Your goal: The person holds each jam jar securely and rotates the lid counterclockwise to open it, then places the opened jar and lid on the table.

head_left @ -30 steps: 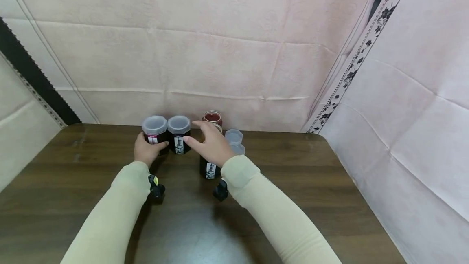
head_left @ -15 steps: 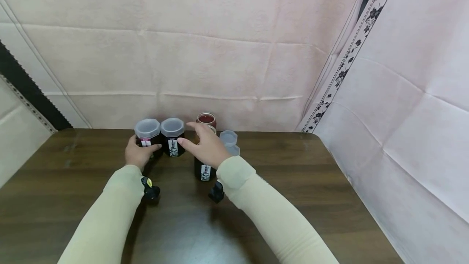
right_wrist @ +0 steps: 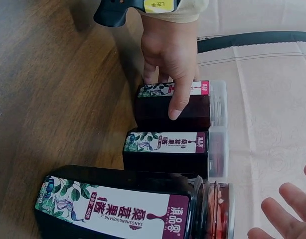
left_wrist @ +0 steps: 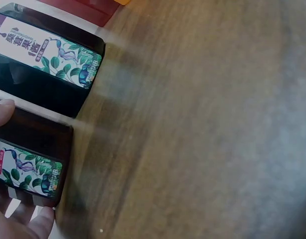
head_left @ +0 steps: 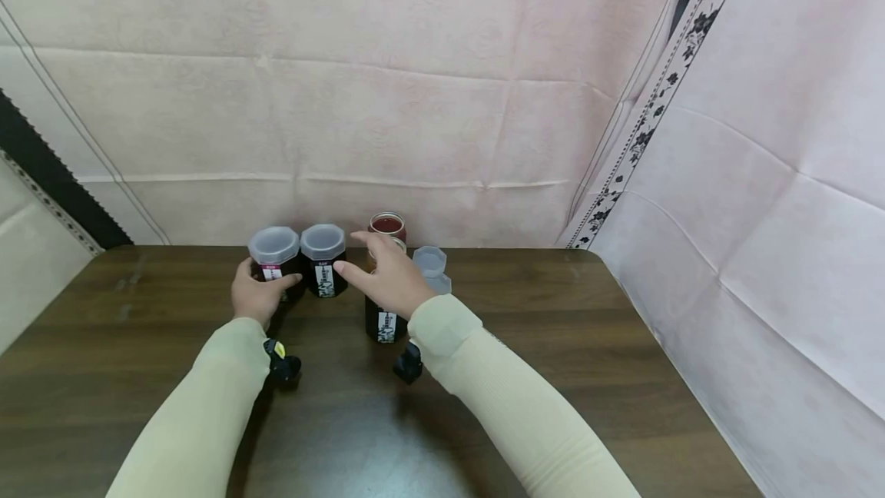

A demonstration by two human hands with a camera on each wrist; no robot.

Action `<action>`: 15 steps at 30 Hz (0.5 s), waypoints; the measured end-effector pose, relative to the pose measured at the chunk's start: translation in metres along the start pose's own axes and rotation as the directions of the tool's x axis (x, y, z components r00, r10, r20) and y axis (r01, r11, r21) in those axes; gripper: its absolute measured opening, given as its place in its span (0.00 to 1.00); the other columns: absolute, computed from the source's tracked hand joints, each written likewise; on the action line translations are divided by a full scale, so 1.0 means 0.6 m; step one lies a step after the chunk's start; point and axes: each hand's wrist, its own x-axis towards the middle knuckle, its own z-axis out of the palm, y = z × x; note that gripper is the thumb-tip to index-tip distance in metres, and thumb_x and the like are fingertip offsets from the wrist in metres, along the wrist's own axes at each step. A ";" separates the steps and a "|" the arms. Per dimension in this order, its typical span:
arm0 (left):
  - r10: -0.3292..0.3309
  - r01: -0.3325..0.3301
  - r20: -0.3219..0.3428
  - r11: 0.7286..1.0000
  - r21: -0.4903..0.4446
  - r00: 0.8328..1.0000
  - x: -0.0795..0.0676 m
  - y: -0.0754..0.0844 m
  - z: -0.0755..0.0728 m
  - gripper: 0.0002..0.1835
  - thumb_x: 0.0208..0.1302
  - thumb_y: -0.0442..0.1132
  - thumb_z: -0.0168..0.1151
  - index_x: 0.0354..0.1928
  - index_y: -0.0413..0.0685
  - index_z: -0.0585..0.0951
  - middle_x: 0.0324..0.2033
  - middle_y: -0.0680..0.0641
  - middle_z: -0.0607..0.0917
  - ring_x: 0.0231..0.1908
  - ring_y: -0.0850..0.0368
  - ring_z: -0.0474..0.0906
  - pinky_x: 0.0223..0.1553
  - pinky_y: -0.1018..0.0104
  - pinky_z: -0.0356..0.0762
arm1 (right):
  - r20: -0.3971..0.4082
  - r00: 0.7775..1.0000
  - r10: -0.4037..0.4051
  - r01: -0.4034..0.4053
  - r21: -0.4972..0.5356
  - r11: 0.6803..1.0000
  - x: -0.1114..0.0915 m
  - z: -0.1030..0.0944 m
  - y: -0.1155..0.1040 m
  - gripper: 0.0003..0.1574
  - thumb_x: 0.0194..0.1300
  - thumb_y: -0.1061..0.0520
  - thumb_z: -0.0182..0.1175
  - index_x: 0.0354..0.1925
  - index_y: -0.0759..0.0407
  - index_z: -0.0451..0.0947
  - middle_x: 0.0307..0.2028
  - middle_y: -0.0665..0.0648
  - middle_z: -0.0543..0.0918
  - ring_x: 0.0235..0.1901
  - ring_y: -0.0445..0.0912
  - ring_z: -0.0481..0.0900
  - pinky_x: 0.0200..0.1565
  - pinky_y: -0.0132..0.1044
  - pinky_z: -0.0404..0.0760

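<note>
One jar (head_left: 276,256), pinched between fingers and thumb of the left hand (head_left: 254,297), is apparently being aligned with the second jar (head_left: 323,263) near the right hand (head_left: 392,277) (fingers spread, empty); next, likely release.

Displaying 桑葚果酱 in large purple characters on the white label (right_wrist: 110,209) of the nearest dark jar (right_wrist: 120,175) in the right wrist view. Running SANGSHENGUOJIANG in small capitals alongside. Carrying a short boxed line too, seemingly including 400. Showing 滇品 on the purple end strip (right_wrist: 176,216), followed by a stylised third character resembling 客. Repeating 桑葚果酱 and the three-character brand, smaller, on the middle jar (right_wrist: 163,162); showing 桑葚果酱 on it in the left wrist view as well. Bearing seemingly the same brand, tiny, on the pink end strip (right_wrist: 200,87) of the farthest jar (right_wrist: 193,109). Showing marks on a yellow sticker (right_wrist: 158,5), too small for sure reading. Blurring past legibility on every label in the head view.
</note>
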 end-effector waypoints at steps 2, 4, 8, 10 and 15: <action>-0.001 0.001 -0.022 1.000 -0.006 1.000 -0.002 -0.002 -0.001 0.51 0.54 0.43 0.71 0.74 0.44 0.52 0.71 0.39 0.59 0.69 0.42 0.56 0.68 0.48 0.57 | 0.001 1.000 0.000 0.000 -0.003 1.000 0.000 0.000 -0.001 0.43 0.65 0.29 0.51 0.71 0.45 0.59 0.70 0.47 0.62 0.64 0.46 0.67 0.63 0.47 0.69; -0.004 0.004 -0.042 1.000 -0.013 0.999 -0.005 -0.004 -0.003 0.50 0.55 0.43 0.71 0.74 0.44 0.52 0.71 0.39 0.60 0.69 0.42 0.56 0.68 0.48 0.56 | -0.001 1.000 0.001 -0.001 -0.008 1.000 -0.001 0.000 -0.001 0.42 0.66 0.30 0.51 0.71 0.45 0.60 0.70 0.47 0.62 0.64 0.46 0.67 0.63 0.47 0.69; -0.017 0.014 -0.067 0.999 -0.040 0.998 -0.011 -0.007 -0.009 0.50 0.55 0.44 0.71 0.74 0.45 0.52 0.70 0.39 0.60 0.68 0.43 0.57 0.68 0.49 0.57 | -0.008 1.000 0.007 -0.007 0.001 1.000 -0.003 -0.001 -0.001 0.42 0.66 0.30 0.52 0.71 0.45 0.60 0.70 0.47 0.62 0.66 0.44 0.64 0.64 0.48 0.67; -0.024 0.020 -0.074 0.998 -0.054 0.997 -0.015 -0.008 -0.011 0.51 0.55 0.45 0.71 0.74 0.45 0.51 0.70 0.39 0.60 0.68 0.43 0.57 0.68 0.49 0.57 | -0.011 1.000 0.010 -0.010 0.010 1.000 -0.004 -0.002 -0.001 0.41 0.66 0.31 0.52 0.71 0.44 0.60 0.70 0.47 0.61 0.67 0.44 0.63 0.65 0.48 0.67; -0.024 0.017 -0.103 0.997 -0.071 0.994 -0.024 -0.006 -0.015 0.50 0.55 0.45 0.71 0.74 0.46 0.51 0.70 0.40 0.61 0.68 0.44 0.58 0.68 0.51 0.57 | -0.014 1.000 0.005 -0.005 0.029 1.000 -0.007 -0.003 0.002 0.41 0.66 0.31 0.52 0.71 0.44 0.60 0.71 0.48 0.61 0.65 0.46 0.66 0.63 0.48 0.68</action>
